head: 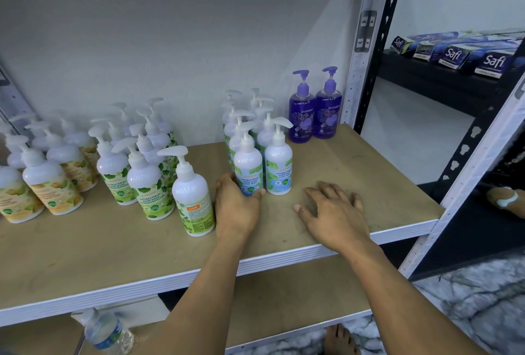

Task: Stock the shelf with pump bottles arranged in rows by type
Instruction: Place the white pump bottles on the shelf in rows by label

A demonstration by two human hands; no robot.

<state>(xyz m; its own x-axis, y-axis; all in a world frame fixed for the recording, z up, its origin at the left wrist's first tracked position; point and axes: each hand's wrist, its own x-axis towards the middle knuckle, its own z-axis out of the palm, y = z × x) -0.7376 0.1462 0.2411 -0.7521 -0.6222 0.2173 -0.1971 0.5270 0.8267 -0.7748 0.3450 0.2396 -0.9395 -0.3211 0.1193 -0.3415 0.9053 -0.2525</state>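
My left hand [236, 204] wraps the base of the front-left blue-label mint bottle [247, 164], which stands upright in a double row of several mint bottles [278, 165]. My right hand [333, 209] lies flat and open on the wooden shelf board [369, 172], holding nothing. To the left stand several green-leaf bottles [147, 184], with one green bottle [193, 198] turned label-back at the front. Further left are several yellow-label bottles [51, 184]. Two purple bottles [315, 111] stand at the back right by the wall.
A white upright post [359, 42] bounds the shelf on the right. Beyond it a black rack holds Safi boxes [454, 53]. A plastic water bottle [106, 332] lies on the lower shelf. My bare feet [339, 340] are on the marbled floor.
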